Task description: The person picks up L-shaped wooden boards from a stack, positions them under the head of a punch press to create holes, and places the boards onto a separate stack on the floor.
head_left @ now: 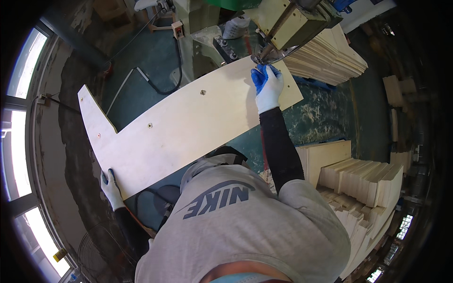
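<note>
**Long plywood panel held under the machine head**

Nearest the camera is the person's grey sweatshirt. At the left, the left hand, in a white and blue glove, grips the lower left edge of the long pale plywood panel with drilled holes. The panel runs up and right to the cream metal machine head. The right hand presses flat, fingers together, near the panel's upper right edge, just below the head. Holding the panel level and fingers away from the head seems wise. Stacks of cut pale wood pieces crowd the right; the green floor leaves room leftward.
</note>
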### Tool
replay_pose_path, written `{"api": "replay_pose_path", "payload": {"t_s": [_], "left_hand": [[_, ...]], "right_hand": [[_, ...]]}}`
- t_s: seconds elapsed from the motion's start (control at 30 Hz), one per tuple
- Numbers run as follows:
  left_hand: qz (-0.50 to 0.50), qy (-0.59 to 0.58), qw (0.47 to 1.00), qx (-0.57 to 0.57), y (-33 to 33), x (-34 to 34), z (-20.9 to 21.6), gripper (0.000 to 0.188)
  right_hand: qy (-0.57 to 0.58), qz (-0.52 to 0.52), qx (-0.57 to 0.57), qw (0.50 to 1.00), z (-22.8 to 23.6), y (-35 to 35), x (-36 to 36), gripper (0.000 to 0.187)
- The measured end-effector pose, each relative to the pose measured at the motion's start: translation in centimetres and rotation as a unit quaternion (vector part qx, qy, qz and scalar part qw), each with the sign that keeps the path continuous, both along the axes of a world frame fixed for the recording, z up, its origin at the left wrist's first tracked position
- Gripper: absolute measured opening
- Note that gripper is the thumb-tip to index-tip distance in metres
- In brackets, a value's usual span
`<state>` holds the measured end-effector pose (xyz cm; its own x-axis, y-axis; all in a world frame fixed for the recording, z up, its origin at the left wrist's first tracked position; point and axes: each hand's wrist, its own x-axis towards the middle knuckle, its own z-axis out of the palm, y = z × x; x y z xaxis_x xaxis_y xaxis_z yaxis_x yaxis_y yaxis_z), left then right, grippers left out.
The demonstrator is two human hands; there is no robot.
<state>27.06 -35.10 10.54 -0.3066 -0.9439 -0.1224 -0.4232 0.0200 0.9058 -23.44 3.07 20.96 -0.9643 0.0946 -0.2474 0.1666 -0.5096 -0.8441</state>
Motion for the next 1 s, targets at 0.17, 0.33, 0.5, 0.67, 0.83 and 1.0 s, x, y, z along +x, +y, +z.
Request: {"api": "replay_pose_path", "payload": {"t_s": [0.17, 0.33, 0.5, 0.67, 0.83, 1.0], "left_hand": [[-0.038, 0.007, 0.999, 0.014, 1.0, -2.1, 2.9, 0.051], [-0.016, -0.002, 1.0, 0.002, 0.2, -0.6, 1.4, 0.049], [-0.019, 0.017, 1.0, 0.008, 0.8, -1.6, 3.2, 0.052], [-0.052, -0.011, 0.998, -0.016, -0.6, -3.9, 5.2, 0.052], [-0.072, -0.042, 0.997, 0.0, -0.6, -5.4, 8.5, 0.053], [-0.043, -0.038, 0.998, -0.008, -2.3, -2.9, 7.6, 0.053]], "right_hand": [[0.212, 0.049, 0.249, 0.944, -1.1, 1.4, 1.4, 0.019], [0.357, -0.177, 0.465, 0.791, -1.1, 7.7, 1.5, 0.039], [0.044, -0.115, 0.235, 0.964, -2.8, 12.0, 3.8, 0.051], [0.068, -0.021, 0.008, 0.997, -5.9, 9.4, 3.2, 0.049], [0.04, -0.033, 0.012, 0.999, -5.8, 8.4, 3.1, 0.046], [0.019, -0.053, 0.006, 0.998, -7.3, 8.0, 3.9, 0.045]]}}
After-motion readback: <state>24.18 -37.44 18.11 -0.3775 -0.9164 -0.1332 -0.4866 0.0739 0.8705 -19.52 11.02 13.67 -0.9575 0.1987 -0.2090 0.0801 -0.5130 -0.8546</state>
